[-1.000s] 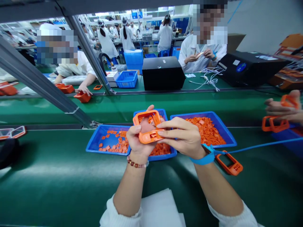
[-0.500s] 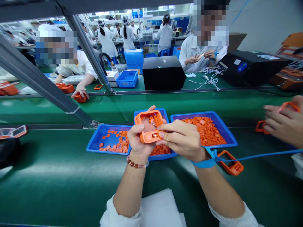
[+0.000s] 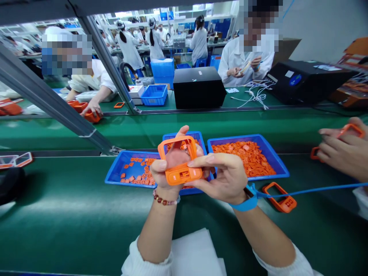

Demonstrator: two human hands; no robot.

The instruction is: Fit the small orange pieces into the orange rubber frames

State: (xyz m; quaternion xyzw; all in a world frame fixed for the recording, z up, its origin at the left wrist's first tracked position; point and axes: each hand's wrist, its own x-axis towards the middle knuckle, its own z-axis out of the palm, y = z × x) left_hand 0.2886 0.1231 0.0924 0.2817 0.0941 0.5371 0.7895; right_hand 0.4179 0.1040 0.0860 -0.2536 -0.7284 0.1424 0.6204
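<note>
An orange plastic frame [image 3: 181, 174] with a large rectangular opening is held up in front of me, its slotted lower part turned towards me. My left hand [image 3: 161, 174] grips its left side from below, with the thumb on the frame and fingers behind it. On the right side, my right hand [image 3: 227, 174] pinches the frame's lower part between thumb and forefinger. A blue wrist strap [image 3: 245, 203] with a blue cord circles my right wrist. Beneath and behind the hands are blue trays with small orange pieces, one being the middle tray [image 3: 198, 134], partly hidden.
A left tray [image 3: 110, 177] and a right tray [image 3: 283, 168] hold orange pieces. Another orange frame [image 3: 280, 197] lies on the green surface [image 3: 71, 218]. A co-worker's hands [image 3: 345, 149] hold an orange frame at right. A metal post [image 3: 66, 99] slants across the left.
The orange frame has tilted in my hands, so its slotted lower part faces me more squarely. My right hand has shifted slightly and its fingers have opened out below the forefinger.
</note>
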